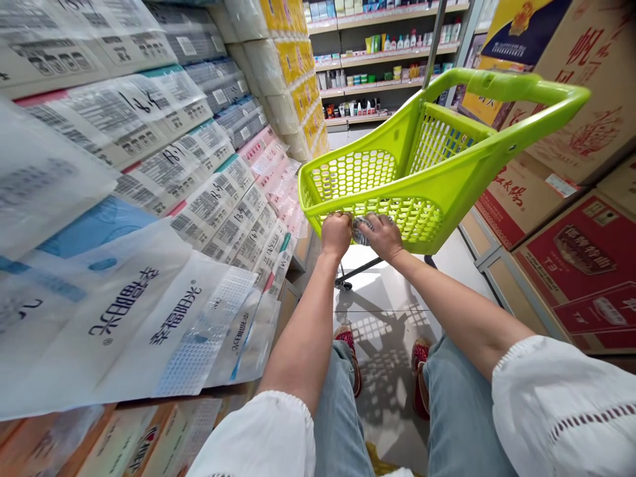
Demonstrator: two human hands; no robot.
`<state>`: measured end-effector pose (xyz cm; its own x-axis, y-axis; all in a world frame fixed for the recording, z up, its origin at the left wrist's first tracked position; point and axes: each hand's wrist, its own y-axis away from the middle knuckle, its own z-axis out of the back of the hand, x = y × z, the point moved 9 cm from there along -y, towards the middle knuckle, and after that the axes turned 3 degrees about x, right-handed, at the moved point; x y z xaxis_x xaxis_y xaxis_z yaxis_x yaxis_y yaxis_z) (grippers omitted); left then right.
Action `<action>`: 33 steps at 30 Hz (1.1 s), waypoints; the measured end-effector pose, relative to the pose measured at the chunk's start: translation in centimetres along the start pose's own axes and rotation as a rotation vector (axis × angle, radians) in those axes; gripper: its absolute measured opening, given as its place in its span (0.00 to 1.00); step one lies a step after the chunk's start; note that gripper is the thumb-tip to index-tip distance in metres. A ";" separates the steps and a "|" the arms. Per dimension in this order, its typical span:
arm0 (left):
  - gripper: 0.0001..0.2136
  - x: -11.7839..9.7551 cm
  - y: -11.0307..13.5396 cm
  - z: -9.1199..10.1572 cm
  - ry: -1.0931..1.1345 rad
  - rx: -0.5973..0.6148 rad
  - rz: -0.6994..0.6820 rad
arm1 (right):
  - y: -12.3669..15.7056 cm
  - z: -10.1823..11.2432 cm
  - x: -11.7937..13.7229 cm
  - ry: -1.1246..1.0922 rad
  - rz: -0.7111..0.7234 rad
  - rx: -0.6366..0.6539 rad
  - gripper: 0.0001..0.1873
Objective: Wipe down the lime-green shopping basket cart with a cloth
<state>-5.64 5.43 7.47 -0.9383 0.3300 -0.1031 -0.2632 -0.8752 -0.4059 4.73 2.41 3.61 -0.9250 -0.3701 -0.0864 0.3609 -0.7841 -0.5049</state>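
A lime green plastic shopping cart point(447, 179) stands in the aisle ahead of me, tilted, its handle point(501, 83) up to the right. Both my hands meet at its near rim. My left hand point(336, 233) is closed, knuckles up, against the basket's edge. My right hand point(381, 236) is closed too, and between the two hands sits a small crumpled grey-white patterned item point(362, 229), possibly cloth or a wrapper. What exactly it is stays unclear. My arms reach forward over my jeans and red shoes.
Stacked plastic-wrapped tissue packs point(163, 218) fill the left side, yellow packs point(293, 73) behind them. Red and brown cardboard cartons point(581, 258) line the right. Shelves of bottles point(382, 63) stand at the aisle's far end. The glossy floor point(387, 318) shows the cart's shadow.
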 end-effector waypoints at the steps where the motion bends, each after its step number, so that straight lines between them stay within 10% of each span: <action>1: 0.14 0.1 0.0 -0.1 0.003 -0.003 0.000 | 0.7 -1.2 0.5 0.002 0.030 0.050 0.19; 6: 0.16 0.3 -0.1 -0.1 -0.003 -0.042 0.005 | 1.6 -2.6 1.5 0.010 0.106 0.151 0.19; 16: 0.13 0.0 0.1 -0.2 0.002 -0.035 -0.019 | -3.8 8.3 -2.1 -0.006 -0.133 -0.256 0.19; 26: 0.16 -0.2 0.6 0.2 -0.007 -0.121 -0.034 | 1.7 -1.6 -0.3 -0.004 0.045 0.159 0.21; 33: 0.14 -4.5 1.5 0.9 0.015 -0.152 -0.199 | 0.2 2.6 -3.2 -0.037 -0.046 -0.020 0.19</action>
<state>-1.99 2.33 8.19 -0.8676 0.4969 -0.0200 -0.4049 -0.7293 -0.5515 8.09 2.12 5.98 -0.9354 -0.3522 -0.0315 0.3153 -0.7907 -0.5247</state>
